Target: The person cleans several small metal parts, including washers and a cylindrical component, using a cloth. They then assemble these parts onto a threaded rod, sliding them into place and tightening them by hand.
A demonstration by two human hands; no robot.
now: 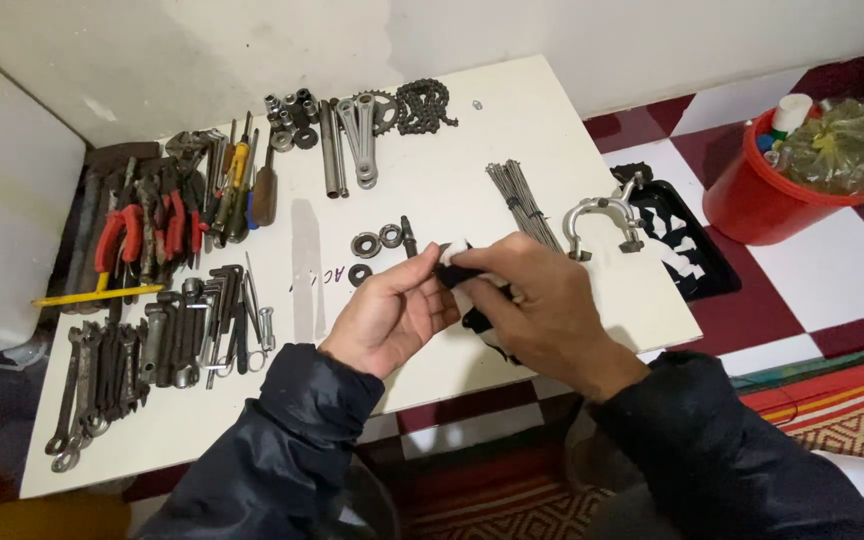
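Both hands meet over the middle of a white board [472, 150] laid with bicycle parts and tools. My left hand [387, 318] pinches a small dark part at its fingertips. My right hand [537, 300] presses a black-and-white rag [455, 256] around that same part. The part itself is mostly hidden by the rag and fingers. Just beyond the hands lie three dark rings [372, 252] and a short black axle [409, 235]. Both arms wear dark jacket sleeves.
Pliers and screwdrivers [167, 215] fill the left side, wrenches and hex keys [152, 340] lie below them. A chain and cranks [392, 110] sit at the back, spokes [522, 200] and a brake caliper [602, 222] to the right. A black pedal [687, 245] and red bucket [782, 190] stand on the tiled floor.
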